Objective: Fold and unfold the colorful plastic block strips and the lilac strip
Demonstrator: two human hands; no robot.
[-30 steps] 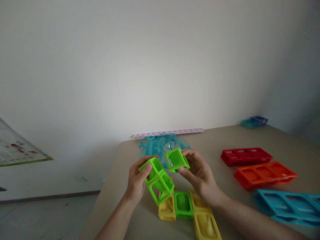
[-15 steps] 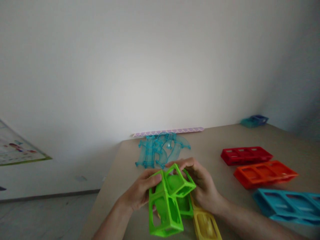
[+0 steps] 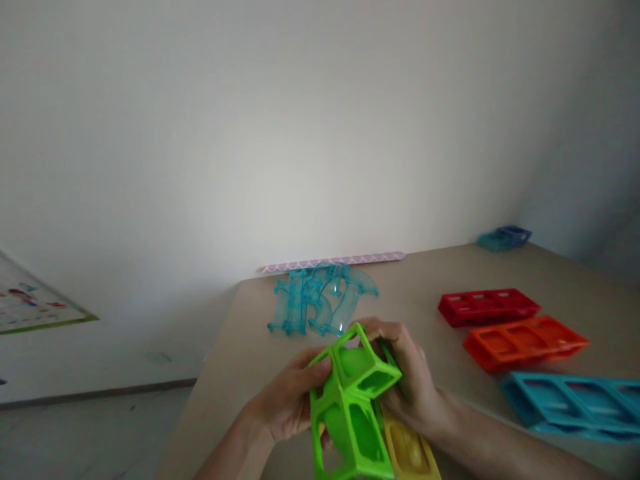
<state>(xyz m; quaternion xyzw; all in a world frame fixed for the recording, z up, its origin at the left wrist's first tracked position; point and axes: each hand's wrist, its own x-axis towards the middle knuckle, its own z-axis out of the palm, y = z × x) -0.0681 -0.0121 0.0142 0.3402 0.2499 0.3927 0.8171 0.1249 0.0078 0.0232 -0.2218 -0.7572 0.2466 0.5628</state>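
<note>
Several green open-sided plastic blocks point(image 3: 345, 417) form a joined cluster held up over the near part of the table. My left hand point(image 3: 293, 393) is closed around its left side, thumb pressed on the upper face. Wrapped about the right side is my right hand point(image 3: 405, 367), its fingers partly hidden behind the green frame. Below the right hand a yellow open-sided block point(image 3: 410, 450) shows, cut off by the bottom of the view; I cannot tell whether it touches the green cluster.
On the table point(image 3: 235, 320), clear blue track pieces point(image 3: 320, 297) lie beside a patterned purple strip point(image 3: 333, 262) along the wall. Red point(image 3: 487, 307), orange point(image 3: 525, 340) and blue block rows point(image 3: 580, 403) lie right. Dark blue and teal pieces point(image 3: 505, 238) sit in the far corner.
The green cluster has shifted slightly right and down and turned a little in both hands. My right hand has closed further around its side. The table view has moved slightly.
</note>
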